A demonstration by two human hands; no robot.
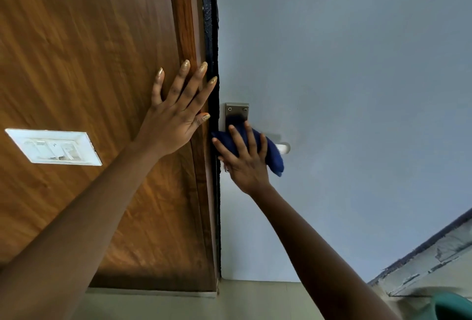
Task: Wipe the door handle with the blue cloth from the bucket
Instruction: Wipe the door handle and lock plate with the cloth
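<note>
The blue cloth [273,156] is bunched over the metal door handle [284,148] on the pale grey door [344,77]. My right hand [242,158] presses the cloth against the handle, fingers spread over it. Only the handle's rounded tip and the top of its steel backplate [237,111] show; the rest is hidden under cloth and hand. My left hand [178,107] lies flat and open on the wooden panel [89,64] beside the door edge, holding nothing.
A white switch plate [55,146] is set in the wooden panel at the left. A dark gap [212,38] runs between the wooden frame and the door. A green rim, perhaps the bucket [452,305], shows at the bottom right on the floor.
</note>
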